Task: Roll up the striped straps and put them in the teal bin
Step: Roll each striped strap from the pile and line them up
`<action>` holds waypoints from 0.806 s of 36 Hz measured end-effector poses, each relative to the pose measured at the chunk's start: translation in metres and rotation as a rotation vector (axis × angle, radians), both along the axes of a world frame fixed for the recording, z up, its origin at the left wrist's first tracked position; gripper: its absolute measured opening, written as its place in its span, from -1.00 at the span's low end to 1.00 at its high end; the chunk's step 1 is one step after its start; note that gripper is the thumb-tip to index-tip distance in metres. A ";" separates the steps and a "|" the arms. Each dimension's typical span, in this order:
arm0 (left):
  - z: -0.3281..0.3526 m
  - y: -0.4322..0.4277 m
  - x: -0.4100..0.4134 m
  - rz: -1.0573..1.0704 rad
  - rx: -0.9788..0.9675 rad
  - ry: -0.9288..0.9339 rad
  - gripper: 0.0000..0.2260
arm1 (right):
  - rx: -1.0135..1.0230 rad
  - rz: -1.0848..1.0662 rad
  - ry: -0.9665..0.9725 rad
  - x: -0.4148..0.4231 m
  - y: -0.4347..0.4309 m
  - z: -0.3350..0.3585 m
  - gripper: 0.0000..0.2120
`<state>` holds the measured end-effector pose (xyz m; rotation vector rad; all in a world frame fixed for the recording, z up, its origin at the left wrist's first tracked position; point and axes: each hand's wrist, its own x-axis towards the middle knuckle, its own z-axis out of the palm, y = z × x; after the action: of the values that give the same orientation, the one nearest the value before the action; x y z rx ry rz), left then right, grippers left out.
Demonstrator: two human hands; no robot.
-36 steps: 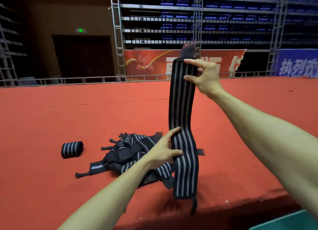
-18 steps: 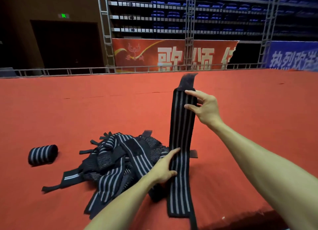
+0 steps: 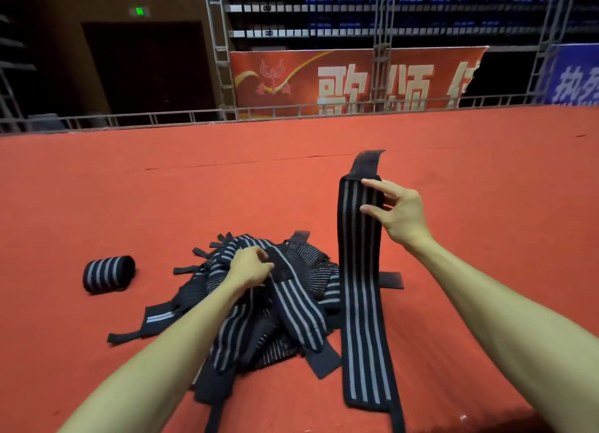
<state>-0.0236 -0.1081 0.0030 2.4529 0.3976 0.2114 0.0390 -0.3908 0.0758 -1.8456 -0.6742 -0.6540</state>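
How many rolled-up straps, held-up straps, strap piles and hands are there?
Rolled-up strap: 1
Held-up strap: 1
Pile of loose straps: 1
Hands: 2, left hand and right hand
Total: 5

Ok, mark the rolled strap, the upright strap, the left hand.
rolled strap [image 3: 107, 273], head view, striped side.
upright strap [image 3: 359, 257], head view, mid-length stripes.
left hand [image 3: 249, 269], head view, back of hand.
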 end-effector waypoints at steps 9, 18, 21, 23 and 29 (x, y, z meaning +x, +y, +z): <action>-0.014 0.017 0.007 0.045 -0.251 0.034 -0.70 | -0.042 0.021 0.016 0.001 0.009 -0.009 -0.52; -0.011 0.005 0.014 0.096 -0.702 -0.018 -0.60 | -0.038 0.026 0.044 0.005 0.010 -0.020 -0.51; -0.008 0.002 0.011 0.082 -0.767 0.027 -0.47 | -0.052 0.028 0.045 0.006 0.010 -0.022 -0.51; -0.005 0.005 0.008 0.074 -0.793 0.071 -0.36 | -0.058 0.033 0.051 0.006 0.010 -0.022 -0.51; 0.004 0.016 -0.008 -0.007 -0.758 0.195 -0.22 | -0.060 0.026 0.041 0.001 0.012 -0.020 -0.51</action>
<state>-0.0315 -0.0926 0.0072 1.7276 0.4506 -0.1638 0.0399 -0.3792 0.0554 -1.8971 -0.6967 -0.5832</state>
